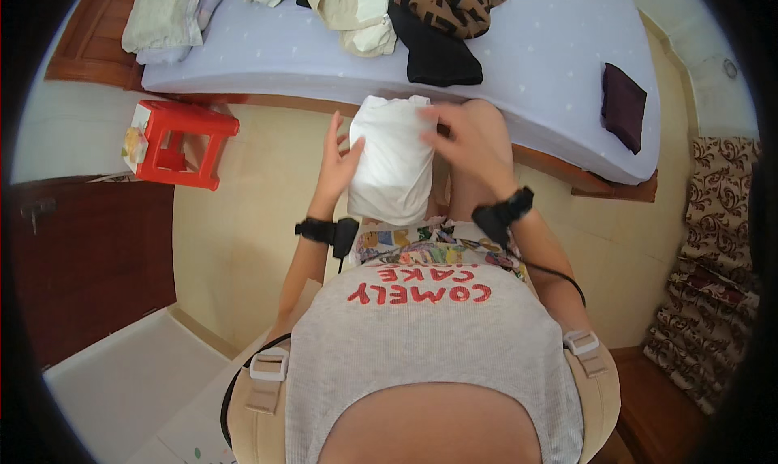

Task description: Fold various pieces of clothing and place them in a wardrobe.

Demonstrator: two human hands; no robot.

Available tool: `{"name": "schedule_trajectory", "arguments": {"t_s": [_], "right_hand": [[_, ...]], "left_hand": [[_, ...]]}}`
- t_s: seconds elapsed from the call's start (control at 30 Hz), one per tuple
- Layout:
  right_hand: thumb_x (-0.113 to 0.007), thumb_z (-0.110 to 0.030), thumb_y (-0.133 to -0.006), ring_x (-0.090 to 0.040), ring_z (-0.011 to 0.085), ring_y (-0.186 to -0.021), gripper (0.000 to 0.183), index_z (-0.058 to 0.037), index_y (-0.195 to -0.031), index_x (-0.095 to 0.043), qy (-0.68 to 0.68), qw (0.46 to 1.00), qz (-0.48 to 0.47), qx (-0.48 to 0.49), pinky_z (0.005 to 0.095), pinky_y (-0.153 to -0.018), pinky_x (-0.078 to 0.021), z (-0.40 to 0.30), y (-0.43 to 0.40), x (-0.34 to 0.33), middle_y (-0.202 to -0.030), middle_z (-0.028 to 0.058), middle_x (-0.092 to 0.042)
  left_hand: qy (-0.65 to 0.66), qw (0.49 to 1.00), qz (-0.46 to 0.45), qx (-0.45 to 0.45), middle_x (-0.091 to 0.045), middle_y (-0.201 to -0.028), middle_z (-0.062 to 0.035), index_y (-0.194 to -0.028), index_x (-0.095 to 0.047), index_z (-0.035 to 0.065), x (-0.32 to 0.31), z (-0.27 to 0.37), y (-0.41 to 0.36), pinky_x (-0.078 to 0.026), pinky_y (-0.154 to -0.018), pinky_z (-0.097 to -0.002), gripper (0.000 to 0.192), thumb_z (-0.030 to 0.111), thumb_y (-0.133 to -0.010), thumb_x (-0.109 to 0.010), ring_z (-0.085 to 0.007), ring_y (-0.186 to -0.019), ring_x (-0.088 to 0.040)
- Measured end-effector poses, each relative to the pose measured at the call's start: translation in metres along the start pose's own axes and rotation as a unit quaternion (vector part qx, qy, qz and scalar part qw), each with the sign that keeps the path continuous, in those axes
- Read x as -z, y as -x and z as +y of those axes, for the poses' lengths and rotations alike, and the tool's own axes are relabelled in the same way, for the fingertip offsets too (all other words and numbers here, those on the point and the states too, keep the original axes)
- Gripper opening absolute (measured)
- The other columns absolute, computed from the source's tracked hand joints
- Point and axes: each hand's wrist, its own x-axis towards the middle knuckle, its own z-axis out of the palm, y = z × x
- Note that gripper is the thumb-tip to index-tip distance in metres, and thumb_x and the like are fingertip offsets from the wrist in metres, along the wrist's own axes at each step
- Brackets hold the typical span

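Note:
A folded white cloth (392, 160), perhaps a garment, rests on my lap near the bed's edge. At its left side is my left hand (340, 160), with thumb and fingers apart and the thumb against the cloth's edge. My right hand (465, 139) is at the cloth's upper right edge; its fingertips are blurred, so whether they pinch the fabric is unclear. Both wrists wear black straps with small devices.
On the bed (547, 57) lie beige clothing (364, 20), a black garment (434, 53), a brown-and-black patterned cloth (456, 2), a folded dark purple cloth (623, 108) and folded pale fabric (164, 14). A red plastic stool (188, 120) stands left; a patterned curtain (717, 221) hangs right.

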Motion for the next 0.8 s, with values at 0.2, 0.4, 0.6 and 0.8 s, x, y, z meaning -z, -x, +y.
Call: {"name": "schedule_trajectory", "arguments": {"t_s": [0.2,0.4,0.6,0.8], "right_hand": [[-0.064,-0.028,-0.081,-0.055,0.0247,-0.096,0.037,-0.0024,-0.107,-0.059,0.097,0.994,-0.041,-0.043,0.0335,-0.080,-0.0443,0.041,-0.021,-0.013,-0.100,0.0123,-0.062],[-0.059,-0.027,-0.087,-0.050,0.0066,-0.074,0.027,-0.0026,-0.097,-0.059,-0.207,0.949,-0.046,-0.235,0.0211,-0.068,-0.0419,0.046,-0.026,-0.030,-0.080,-0.0019,-0.057],[-0.059,-0.029,-0.087,-0.051,0.0080,-0.075,0.029,-0.0025,-0.098,-0.057,-0.172,0.955,0.062,-0.235,0.0231,-0.067,-0.0426,0.081,-0.015,-0.055,-0.083,0.0007,-0.059],[-0.064,-0.036,-0.083,-0.053,0.0173,-0.097,0.064,0.0036,-0.124,-0.035,-0.234,0.901,0.167,-0.323,0.0270,-0.082,-0.0433,0.032,0.011,-0.054,-0.115,0.0156,-0.051]], "left_hand": [[-0.014,0.990,-0.139,0.000,-0.056,-0.111,-0.0082,-0.124,-0.046,0.0022,-0.006,-0.007,-0.060,-0.041,-0.085,-0.0235,0.038,0.022,-0.092,-0.052,-0.0131,-0.099,-0.051],[0.084,0.995,-0.033,-0.043,-0.060,-0.094,-0.0067,-0.111,-0.053,0.0000,-0.029,-0.004,-0.047,-0.042,-0.078,-0.0238,0.028,0.020,-0.092,-0.051,-0.0112,-0.087,-0.052],[-0.020,1.000,-0.012,0.001,-0.061,-0.097,-0.0106,-0.108,-0.057,-0.0008,-0.025,-0.017,-0.048,-0.044,-0.075,-0.0269,0.033,0.027,-0.090,-0.055,-0.0144,-0.087,-0.054],[0.038,0.984,-0.085,0.151,-0.062,-0.096,-0.0094,-0.109,-0.057,-0.0009,-0.008,-0.014,-0.004,-0.045,-0.077,-0.0294,0.041,0.034,-0.088,-0.058,-0.0170,-0.086,-0.057]]}}
